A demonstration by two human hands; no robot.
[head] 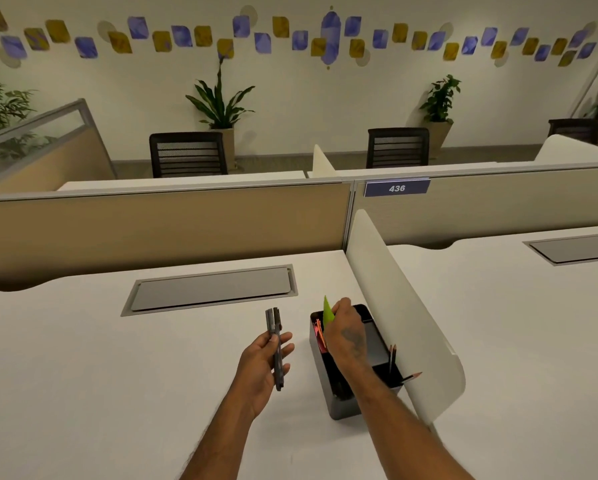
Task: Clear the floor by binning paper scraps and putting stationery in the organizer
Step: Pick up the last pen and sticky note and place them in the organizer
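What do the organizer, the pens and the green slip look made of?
Organizer: probably metal or hard plastic, dark grey, matte, with thin straight walls. Pens in the left hand: likely plastic, dark grey barrels, slight sheen. Green slip in the right hand: paper or thin card, flat, matte, sharp pointed edge.

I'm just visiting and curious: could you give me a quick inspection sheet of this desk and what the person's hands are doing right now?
Surface: white desk, bare apart from a closed grey cable hatch.
Job's things: black organizer against the white divider, holding orange slips and pencils; grey pens; green slip.
Clutter: nothing seen.
Hands: left hand holds the pens above the desk; right hand pinches the green slip over the organizer.
Cables: nothing seen.
Surroundings: partition with sign 436, black chairs, potted plants.
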